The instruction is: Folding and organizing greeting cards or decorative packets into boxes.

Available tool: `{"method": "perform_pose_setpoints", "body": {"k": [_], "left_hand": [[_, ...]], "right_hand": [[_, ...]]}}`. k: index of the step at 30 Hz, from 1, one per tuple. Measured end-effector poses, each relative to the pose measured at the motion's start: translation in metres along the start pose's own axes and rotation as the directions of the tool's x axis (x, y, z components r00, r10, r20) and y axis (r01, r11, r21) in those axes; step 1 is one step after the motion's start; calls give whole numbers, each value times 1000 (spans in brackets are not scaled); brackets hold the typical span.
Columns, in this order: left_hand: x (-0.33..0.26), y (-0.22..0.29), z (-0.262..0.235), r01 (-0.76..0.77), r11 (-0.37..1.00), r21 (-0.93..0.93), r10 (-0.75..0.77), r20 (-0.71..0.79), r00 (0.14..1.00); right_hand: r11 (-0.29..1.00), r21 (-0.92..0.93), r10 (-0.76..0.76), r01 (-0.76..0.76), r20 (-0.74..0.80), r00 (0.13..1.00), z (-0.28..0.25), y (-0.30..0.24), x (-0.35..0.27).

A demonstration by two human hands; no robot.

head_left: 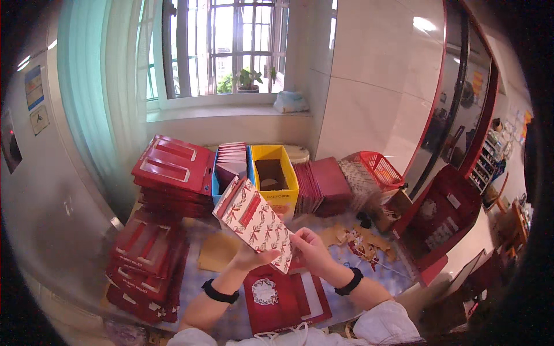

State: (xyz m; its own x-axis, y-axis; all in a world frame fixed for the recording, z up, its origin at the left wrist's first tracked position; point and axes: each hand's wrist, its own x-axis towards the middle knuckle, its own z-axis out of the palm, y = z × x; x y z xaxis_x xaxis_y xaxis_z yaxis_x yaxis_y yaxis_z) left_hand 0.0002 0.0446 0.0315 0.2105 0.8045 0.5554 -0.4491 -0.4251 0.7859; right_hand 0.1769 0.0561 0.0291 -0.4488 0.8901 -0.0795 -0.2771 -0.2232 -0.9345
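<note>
A long cream cardboard sleeve or envelope (261, 224) with a red leafy print and a red label is held up at a slant above the table. My left hand (255, 258) grips its lower part from beneath, the thumb lying across the printed face. At its lower right edge, my right hand (314, 251) is closed with thumb and forefinger together; whether it pinches the sleeve or something else there is hidden. Under both hands lies a flat dark red printed card folder (261, 314) with a white wreath design and a pale strip.
Stacks of red window-cut cartons (173, 164) stand at the left, more (141, 248) nearer. Behind the hands are a blue box (216, 184) with envelopes, a yellow box (281, 199), red folders (332, 181) and a red basket (381, 167). Paper scraps (360, 239) and a large red box (441, 216) lie right.
</note>
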Motion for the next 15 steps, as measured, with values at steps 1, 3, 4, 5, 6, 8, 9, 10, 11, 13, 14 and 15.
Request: {"method": "perform_pose_setpoints", "body": {"k": [1, 3, 4, 5, 6, 8, 9, 10, 11, 13, 14, 15], "left_hand": [[-1, 2, 1, -15, 1000, -23, 15, 0, 1000], [-6, 9, 0, -2, 1000, -26, 3, 30, 1000], [-7, 11, -2, -3, 1000, -26, 4, 28, 1000], [-9, 12, -3, 10, 1000, -19, -9, 34, 999], [-12, 14, -5, 23, 1000, -9, -22, 33, 999], [-19, 18, -14, 24, 1000, -6, -24, 58, 998], [-24, 21, -20, 24, 1000, -3, -24, 91, 996], [-30, 24, -25, 24, 1000, 2, -24, 122, 992], [-37, 25, -28, -90, 932, 351, 62, 89, 994], [-55, 26, -42, -56, 825, 562, -35, 151, 988], [-66, 28, -51, -45, 673, 739, -147, 194, 970], [-76, 27, -62, -417, 505, 755, -7, 487, 873]], "right_hand": [[1000, -1, 0, 0, 2, 1000, 1, 0, 1], [921, -347, -197, 178, -20, 980, 4, 2, 6], [921, -348, -195, 177, -19, 981, 2, 1, 7], [828, -487, -292, 278, 49, 955, -1, 1, 9], [706, -603, -369, 372, 136, 919, 0, 0, 9], [575, -682, -428, 452, 219, 877, 7, -9, 10], [425, -739, -480, 523, 306, 822, 15, -13, 9], [432, -729, -472, 532, 320, 822, 23, -16, 7], [486, -635, -469, 600, 390, 792, 33, -19, 5], [573, -430, -453, 698, 543, 707, 42, -12, 10], [580, -418, -450, 699, 551, 703, 49, -6, 12], [720, -265, -402, 641, 595, 697, 61, 1, 11]]}}
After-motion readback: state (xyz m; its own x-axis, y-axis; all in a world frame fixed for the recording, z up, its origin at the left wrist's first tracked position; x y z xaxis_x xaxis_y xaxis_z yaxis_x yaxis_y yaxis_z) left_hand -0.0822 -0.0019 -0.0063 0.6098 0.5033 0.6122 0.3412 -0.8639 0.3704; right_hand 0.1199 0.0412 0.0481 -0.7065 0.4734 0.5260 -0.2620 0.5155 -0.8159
